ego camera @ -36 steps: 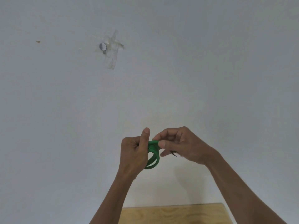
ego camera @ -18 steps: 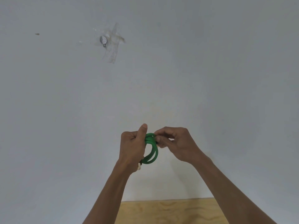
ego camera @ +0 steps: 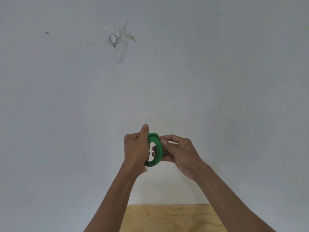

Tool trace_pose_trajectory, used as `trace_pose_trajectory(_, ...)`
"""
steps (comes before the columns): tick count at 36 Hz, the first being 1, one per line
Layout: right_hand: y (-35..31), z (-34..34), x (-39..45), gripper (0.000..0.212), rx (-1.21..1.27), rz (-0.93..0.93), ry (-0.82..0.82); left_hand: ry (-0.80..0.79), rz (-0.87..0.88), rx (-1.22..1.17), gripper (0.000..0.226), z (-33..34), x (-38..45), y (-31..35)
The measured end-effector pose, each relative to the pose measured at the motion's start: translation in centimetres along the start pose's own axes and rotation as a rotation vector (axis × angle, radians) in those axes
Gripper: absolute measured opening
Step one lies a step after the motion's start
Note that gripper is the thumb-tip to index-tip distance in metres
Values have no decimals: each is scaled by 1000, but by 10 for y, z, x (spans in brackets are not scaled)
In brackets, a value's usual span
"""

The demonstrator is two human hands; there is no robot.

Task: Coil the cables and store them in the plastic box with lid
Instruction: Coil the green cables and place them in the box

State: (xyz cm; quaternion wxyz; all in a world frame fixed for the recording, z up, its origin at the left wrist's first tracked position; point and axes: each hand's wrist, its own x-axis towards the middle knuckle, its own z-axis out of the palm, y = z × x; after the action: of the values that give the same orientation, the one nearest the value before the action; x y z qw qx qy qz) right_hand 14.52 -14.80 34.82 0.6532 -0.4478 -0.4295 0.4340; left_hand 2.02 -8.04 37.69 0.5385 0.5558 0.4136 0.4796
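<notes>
A green cable (ego camera: pixel 157 150) is wound into a small upright coil of about three loops, held in the air in front of a pale wall. My left hand (ego camera: pixel 136 149) grips the coil's left side, thumb pointing up. My right hand (ego camera: pixel 179 152) pinches its right side with thumb and fingers, some fingers reaching behind the loops. A pale connector end (ego camera: pixel 146 169) sticks out below my left palm. The plastic box and its lid are out of view.
A strip of light wooden table (ego camera: pixel 168 217) shows at the bottom between my forearms. On the wall at upper left, a small metal hook (ego camera: pixel 112 39) sits under clear tape.
The view has tilted slightly. The coil has grown rounder and tighter, and my right hand has shifted from the coil's top down to its right side.
</notes>
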Motion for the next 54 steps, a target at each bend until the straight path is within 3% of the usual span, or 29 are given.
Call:
trace_pose_trajectory(9,-2,9,-3,26,85,104,-128,64,10,-29,58,-3,2,1)
trace_pose_trajectory(14,0,14,-3,26,51,117,-119,124,62,-3,60,-4,4,-7)
trace_pose_trajectory(21,6,18,-4,50,-122,16,-166,113,47,70,57,-2,7,-12)
trace_pose_trajectory(27,8,17,-6,54,-187,4,-165,94,67,78,56,-2,6,-15)
trace_pose_trajectory(34,13,17,-2,44,-434,-54,-62,119,54,38,52,-3,6,-24)
trace_pose_trajectory(38,16,14,0,27,-547,-113,-14,91,30,23,53,-7,9,-28)
trace_pose_trajectory(54,19,6,-2,19,-511,-26,-191,2,25,89,64,-9,7,-36)
